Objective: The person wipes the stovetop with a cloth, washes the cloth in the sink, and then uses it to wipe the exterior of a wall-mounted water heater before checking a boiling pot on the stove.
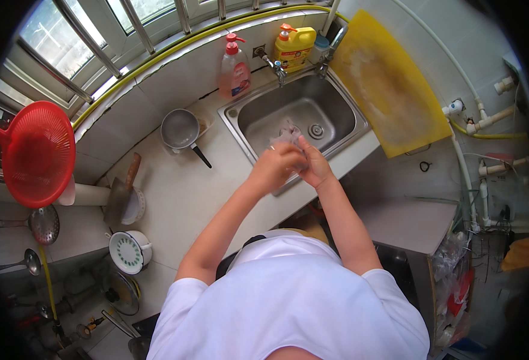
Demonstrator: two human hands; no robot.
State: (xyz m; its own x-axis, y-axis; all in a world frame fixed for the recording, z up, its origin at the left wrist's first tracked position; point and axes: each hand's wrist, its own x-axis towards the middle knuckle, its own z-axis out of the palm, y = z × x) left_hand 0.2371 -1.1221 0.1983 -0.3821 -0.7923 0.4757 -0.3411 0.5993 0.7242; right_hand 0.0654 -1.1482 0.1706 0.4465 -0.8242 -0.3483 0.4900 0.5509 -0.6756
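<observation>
My left hand and my right hand meet over the near edge of a stainless steel sink. Between them is a crumpled pinkish-grey cloth, thin and wet-looking, which hangs past the fingers towards the basin. The left fingers curl in against the right palm, and a ring shows on one of them. My right thumb points up beside the cloth. The overlapping hands hide part of the cloth. Beyond it, the drain lies in the basin floor.
Two taps stand behind the sink, beside a pink soap bottle and a yellow jug. A yellow board leans at right. Leftward are a small saucepan, a cleaver, an enamel mug and a hanging red colander.
</observation>
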